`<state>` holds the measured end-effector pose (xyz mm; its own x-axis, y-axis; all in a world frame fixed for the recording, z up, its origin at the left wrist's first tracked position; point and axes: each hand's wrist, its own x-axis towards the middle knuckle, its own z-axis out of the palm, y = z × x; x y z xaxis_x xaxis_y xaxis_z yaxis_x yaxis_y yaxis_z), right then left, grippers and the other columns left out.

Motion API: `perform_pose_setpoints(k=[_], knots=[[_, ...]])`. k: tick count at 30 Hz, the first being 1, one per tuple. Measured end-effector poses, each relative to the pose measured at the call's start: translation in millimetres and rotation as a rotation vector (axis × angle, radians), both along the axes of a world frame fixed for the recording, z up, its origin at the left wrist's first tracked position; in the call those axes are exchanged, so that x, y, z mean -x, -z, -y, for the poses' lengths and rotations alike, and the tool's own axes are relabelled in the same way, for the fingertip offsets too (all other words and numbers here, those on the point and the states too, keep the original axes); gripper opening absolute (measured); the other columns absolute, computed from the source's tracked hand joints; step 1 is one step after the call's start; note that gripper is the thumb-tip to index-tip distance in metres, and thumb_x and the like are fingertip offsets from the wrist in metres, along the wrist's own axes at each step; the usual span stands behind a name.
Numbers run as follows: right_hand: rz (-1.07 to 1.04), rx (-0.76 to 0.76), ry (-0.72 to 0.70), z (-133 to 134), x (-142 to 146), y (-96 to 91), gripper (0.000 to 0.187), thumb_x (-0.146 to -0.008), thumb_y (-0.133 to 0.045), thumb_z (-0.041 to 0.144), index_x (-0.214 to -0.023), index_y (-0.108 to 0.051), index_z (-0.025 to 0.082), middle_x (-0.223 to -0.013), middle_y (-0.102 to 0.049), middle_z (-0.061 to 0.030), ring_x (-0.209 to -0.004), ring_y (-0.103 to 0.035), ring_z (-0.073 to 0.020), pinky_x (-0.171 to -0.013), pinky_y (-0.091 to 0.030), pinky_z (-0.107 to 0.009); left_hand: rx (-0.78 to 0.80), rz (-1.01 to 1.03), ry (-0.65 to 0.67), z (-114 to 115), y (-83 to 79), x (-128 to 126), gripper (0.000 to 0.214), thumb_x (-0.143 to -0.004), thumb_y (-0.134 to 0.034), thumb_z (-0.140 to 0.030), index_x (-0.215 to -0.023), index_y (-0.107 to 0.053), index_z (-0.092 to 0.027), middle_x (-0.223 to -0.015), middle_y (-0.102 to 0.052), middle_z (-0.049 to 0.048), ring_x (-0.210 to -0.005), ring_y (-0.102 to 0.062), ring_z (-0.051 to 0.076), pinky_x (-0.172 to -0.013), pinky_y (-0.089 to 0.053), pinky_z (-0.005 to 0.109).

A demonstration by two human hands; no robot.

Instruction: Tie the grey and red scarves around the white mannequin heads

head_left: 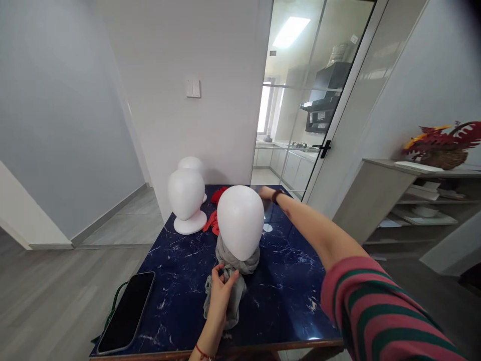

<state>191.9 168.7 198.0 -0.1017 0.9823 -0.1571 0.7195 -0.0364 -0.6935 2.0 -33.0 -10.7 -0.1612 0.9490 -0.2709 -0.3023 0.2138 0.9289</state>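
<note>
A white mannequin head (240,220) stands upright on the dark blue marbled table (176,291). Around its neck wraps a sheer grey scarf (233,296), whose loose part hangs down in front onto the tabletop. My left hand (222,288) is closed on the scarf just below the chin, thumb and fingers pinching the fabric. Beyond the head, on its right side, reaches my right hand (266,193); its fingers are hidden, so I cannot make out whether it holds anything. Red cloth (212,221) lies behind the head on the left.
Two more white mannequin heads (187,195) stand at the back left of the table. A black phone (128,313) with a green strap lies at the front left corner. A small white round piece (267,227) rests right of the scarfed head. Behind are a glass door (293,100) and shelves (413,200).
</note>
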Motion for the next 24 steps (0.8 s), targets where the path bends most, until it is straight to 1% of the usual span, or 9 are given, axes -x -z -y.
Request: perform_pose_setpoints(k=[2, 4, 6, 9, 11, 14, 17, 20, 24], knots=[[-0.031, 0.085, 0.061, 28, -33, 30.9, 0.033, -0.073, -0.06, 0.022, -0.045, -0.055, 0.004, -0.053, -0.056, -0.0055, -0.058, -0.047, -0.0084, -0.057, -0.035, -0.02, 0.032, 0.136, -0.025, 5, -2.2, 1, 0.059, -0.061, -0.076, -0.022, -0.11, -0.044, -0.023, -0.086, -0.069, 0.0045, -0.078, -0.067, 0.02, -0.075, -0.05, 0.031], [-0.085, 0.167, 0.095, 60, -58, 58.8, 0.025, -0.071, -0.064, 0.023, -0.052, -0.058, 0.007, -0.048, -0.054, -0.0047, -0.051, -0.047, -0.0103, -0.052, -0.037, -0.023, 0.153, 0.294, -0.048, 10, -8.9, 5, 0.051, -0.062, -0.073, -0.013, -0.106, -0.047, -0.02, -0.079, -0.069, 0.0028, -0.072, -0.068, 0.018, -0.07, -0.052, 0.029], [-0.191, 0.255, 0.098, 95, -74, 84.6, 0.027, -0.076, -0.059, 0.029, -0.063, -0.063, 0.007, -0.053, -0.057, -0.0062, -0.05, -0.05, -0.012, -0.053, -0.04, -0.025, 0.309, 0.466, 0.027, 13, -18.2, 10, 0.033, -0.067, -0.068, -0.012, -0.096, -0.053, -0.015, -0.069, -0.068, 0.0031, -0.067, -0.068, 0.019, -0.066, -0.053, 0.028], [-0.699, 0.489, 0.032, 151, -70, 120.9, 0.028, -0.08, -0.057, 0.035, -0.081, -0.066, 0.008, -0.071, -0.066, -0.009, -0.062, -0.06, -0.0148, -0.063, -0.047, -0.028, 0.433, 0.642, 0.178, 19, -31.1, 11, 0.01, -0.075, -0.059, -0.016, -0.084, -0.059, -0.011, -0.063, -0.067, 0.0058, -0.069, -0.069, 0.022, -0.066, -0.055, 0.031], [-1.001, 0.589, 0.002, 184, -50, 142.2, 0.024, -0.078, -0.062, 0.031, -0.084, -0.065, 0.008, -0.075, -0.068, -0.0085, -0.069, -0.064, -0.016, -0.07, -0.049, -0.028, 0.435, 0.668, 0.2, 24, -36.7, 7, 0.01, -0.078, -0.053, -0.018, -0.08, -0.061, -0.011, -0.065, -0.068, 0.0075, -0.073, -0.07, 0.024, -0.068, -0.056, 0.034], [-1.278, 0.537, 0.07, 222, -5, 166.5, 0.021, -0.073, -0.069, 0.027, -0.084, -0.065, 0.01, -0.072, -0.068, -0.0055, -0.067, -0.065, -0.0152, -0.071, -0.049, -0.027, 0.379, 0.676, 0.21, 36, -41.5, -2, 0.018, -0.08, -0.048, -0.021, -0.082, -0.063, -0.012, -0.074, -0.071, 0.01, -0.081, -0.069, 0.026, -0.075, -0.055, 0.038], [-1.419, 0.368, 0.223, 242, 35, 181.9, 0.027, -0.068, -0.073, 0.03, -0.086, -0.065, 0.013, -0.071, -0.068, -0.0027, -0.068, -0.065, -0.0156, -0.071, -0.049, -0.027, 0.311, 0.656, 0.161, 48, -42.3, -4, 0.022, -0.082, -0.045, -0.021, -0.086, -0.065, -0.012, -0.08, -0.072, 0.0103, -0.087, -0.068, 0.026, -0.081, -0.053, 0.039], [-1.402, 0.14, 0.386, 251, 58, 193.9, 0.033, -0.07, -0.072, 0.038, -0.093, -0.064, 0.016, -0.083, -0.069, -0.0024, -0.08, -0.064, -0.0165, -0.076, -0.048, -0.027, 0.276, 0.597, 0.149, 56, -38.3, 5, 0.022, -0.081, -0.046, -0.021, -0.087, -0.065, -0.011, -0.081, -0.072, 0.011, -0.088, -0.068, 0.027, -0.081, -0.053, 0.04], [-1.228, -0.095, 0.495, 260, 70, 209.7, 0.046, -0.071, -0.071, 0.038, -0.112, -0.058, 0.02, -0.115, -0.062, -0.0035, -0.109, -0.054, -0.016, -0.093, -0.041, -0.025, 0.262, 0.483, 0.171, 60, -30.3, 16, 0.021, -0.079, -0.047, -0.02, -0.088, -0.065, -0.013, -0.081, -0.072, 0.0103, -0.085, -0.068, 0.027, -0.079, -0.054, 0.042]])
